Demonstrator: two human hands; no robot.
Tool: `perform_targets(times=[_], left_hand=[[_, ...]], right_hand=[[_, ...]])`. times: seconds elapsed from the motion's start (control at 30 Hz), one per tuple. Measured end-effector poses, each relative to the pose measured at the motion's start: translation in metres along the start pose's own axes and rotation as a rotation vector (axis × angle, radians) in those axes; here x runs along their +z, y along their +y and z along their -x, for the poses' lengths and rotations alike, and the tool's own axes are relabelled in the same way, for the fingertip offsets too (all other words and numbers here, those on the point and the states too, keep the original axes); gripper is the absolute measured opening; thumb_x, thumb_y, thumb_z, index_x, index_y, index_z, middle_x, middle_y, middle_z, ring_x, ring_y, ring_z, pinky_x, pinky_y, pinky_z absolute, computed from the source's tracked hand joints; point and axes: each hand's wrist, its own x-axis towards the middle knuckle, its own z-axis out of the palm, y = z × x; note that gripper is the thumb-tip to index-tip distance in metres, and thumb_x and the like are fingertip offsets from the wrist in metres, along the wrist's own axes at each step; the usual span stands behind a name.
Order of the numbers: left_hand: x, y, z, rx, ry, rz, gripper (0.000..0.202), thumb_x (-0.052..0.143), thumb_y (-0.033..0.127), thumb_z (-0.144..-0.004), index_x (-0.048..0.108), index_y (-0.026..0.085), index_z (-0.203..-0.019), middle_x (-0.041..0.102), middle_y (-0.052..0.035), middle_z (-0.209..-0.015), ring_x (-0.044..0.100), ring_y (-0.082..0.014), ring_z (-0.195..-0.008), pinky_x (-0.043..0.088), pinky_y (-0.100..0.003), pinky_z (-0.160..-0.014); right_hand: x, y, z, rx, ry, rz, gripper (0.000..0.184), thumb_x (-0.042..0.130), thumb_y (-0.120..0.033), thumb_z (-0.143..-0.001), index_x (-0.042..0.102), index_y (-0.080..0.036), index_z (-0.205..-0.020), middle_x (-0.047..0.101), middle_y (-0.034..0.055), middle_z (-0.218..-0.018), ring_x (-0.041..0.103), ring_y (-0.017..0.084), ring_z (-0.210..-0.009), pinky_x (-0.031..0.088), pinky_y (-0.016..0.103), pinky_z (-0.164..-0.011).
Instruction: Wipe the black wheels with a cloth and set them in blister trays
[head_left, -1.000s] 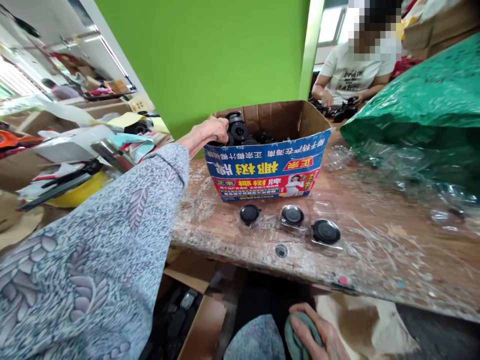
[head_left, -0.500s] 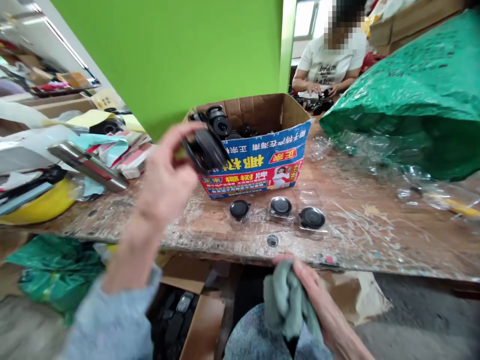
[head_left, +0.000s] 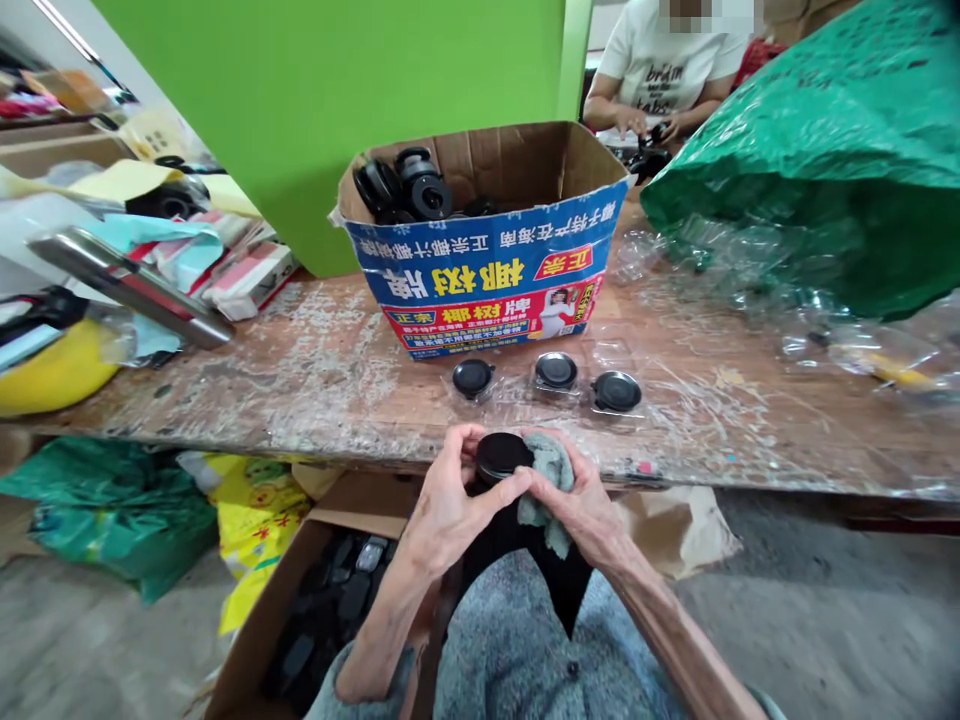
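A round black part with a flat, disc-like top (head_left: 501,456) is in my left hand (head_left: 448,505), its fingers closed round the left side. My right hand (head_left: 581,500) grips a grey-green cloth (head_left: 553,490) and presses it against the part's right side. Both hands are over my lap, at the table's front edge. Beyond them, three round black pieces lie on clear plastic packaging: the left one (head_left: 472,378), the middle one (head_left: 556,371) and the right one (head_left: 616,391). Behind stands a blue and red carton (head_left: 480,280) holding several black round parts (head_left: 426,190).
A green plastic bag (head_left: 810,170) and clear plastic packaging (head_left: 750,265) cover the table's right side. Piled items and a metal bar (head_left: 131,285) lie at left. Below is an open box of black parts (head_left: 330,610). Across the table, a person (head_left: 667,75) handles black parts.
My left hand has brought the black part from beside the carton down to my lap. My right hand has raised the cloth to meet it. The view has tilted downward.
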Motion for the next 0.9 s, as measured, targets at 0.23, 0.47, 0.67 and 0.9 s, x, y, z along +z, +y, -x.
perform_targets(times=[0.23, 0.47, 0.67, 0.9], left_hand=[[-0.004, -0.016, 0.0, -0.131, -0.146, 0.149, 0.054, 0.081, 0.036, -0.065, 0.062, 0.019, -0.113, 0.066, -0.0069, -0.113, 0.06, -0.0235, -0.108, 0.044, -0.04, -0.103], [0.008, -0.033, 0.006, -0.04, -0.02, 0.341, 0.062, 0.081, 0.02, -0.061, 0.061, 0.023, -0.12, 0.059, -0.006, -0.125, 0.053, -0.0219, -0.119, 0.038, -0.036, -0.108], [0.019, -0.031, 0.011, -0.082, -0.154, 0.586, 0.065, 0.08, 0.025, -0.065, 0.055, 0.027, -0.126, 0.065, -0.0019, -0.1, 0.062, -0.0169, -0.096, 0.049, -0.028, -0.089], [0.065, -0.024, 0.006, -0.33, 0.214, 1.253, 0.043, 0.046, 0.05, -0.09, 0.064, 0.019, -0.115, 0.068, -0.0001, -0.082, 0.058, -0.0095, -0.06, 0.047, -0.019, -0.051]], right_hand=[[-0.018, -0.013, 0.011, -0.006, -0.116, 0.144, 0.039, 0.05, -0.032, -0.092, 0.049, -0.028, -0.131, 0.062, 0.0021, -0.119, 0.058, 0.019, -0.109, 0.047, 0.034, -0.095], [-0.009, -0.011, 0.023, -0.496, 0.007, 0.567, 0.032, 0.054, -0.022, -0.09, 0.057, -0.027, -0.122, 0.057, 0.006, -0.126, 0.049, 0.023, -0.121, 0.041, 0.042, -0.106], [-0.005, -0.007, 0.002, -0.228, -0.2, 0.272, 0.024, 0.047, -0.024, -0.092, 0.066, -0.024, -0.107, 0.062, 0.0017, -0.104, 0.058, 0.017, -0.097, 0.047, 0.032, -0.09], [0.009, 0.017, -0.006, 0.045, -0.013, -0.018, 0.029, 0.045, -0.033, -0.092, 0.063, -0.025, -0.114, 0.066, -0.0017, -0.097, 0.062, 0.014, -0.081, 0.05, 0.024, -0.076]])
